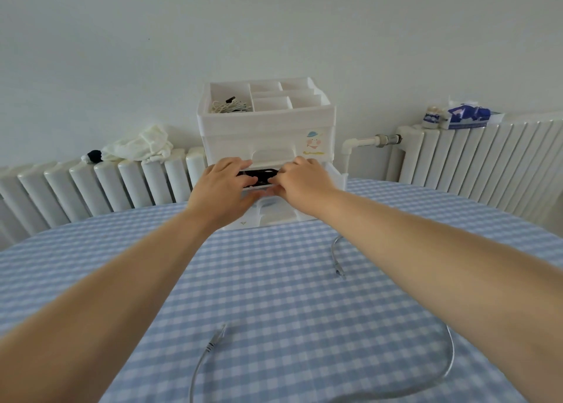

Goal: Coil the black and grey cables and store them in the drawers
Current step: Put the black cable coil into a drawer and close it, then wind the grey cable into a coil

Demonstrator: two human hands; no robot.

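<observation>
Holding: left grip [224, 179] and right grip [300, 175] both pinch the coiled black cable [258, 174]
Beneath grips: open drawer [335, 174]
Nearer: grey cable [447, 369] loose on worktop [274, 281]

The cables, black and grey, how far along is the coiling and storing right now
About halfway, it seems. Done: the black cable looks coiled and sits in the open middle drawer of the white organizer. In hand: the left hand and right hand are at that drawer, settling the coil. Left: the grey cable lies uncoiled on the checked tablecloth, and the drawer is not yet closed.
</observation>
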